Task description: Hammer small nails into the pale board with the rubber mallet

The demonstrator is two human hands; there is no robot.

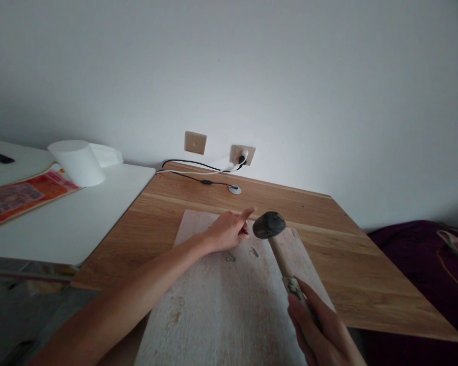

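My right hand [320, 325] is closed round the wooden handle of a hammer [280, 249]. Its dark round head hangs just above a pale, whitewashed board [221, 305] lying on a wooden table [366, 264]. My left hand [229, 230] reaches over the far part of the board, forefinger stretched out, thumb and fingers pinched on something small and thin right next to the hammer head; I cannot make it out. Two small metal bits [231, 257] lie on the board just below that hand.
A white table [80, 213] adjoins on the left, bearing a white cylinder [78, 162] and an orange printed sheet [19, 195]. Black and white cables [202, 175] run from a wall socket [243, 154] across the wooden table's far edge. Dark purple fabric [416, 269] lies at right.
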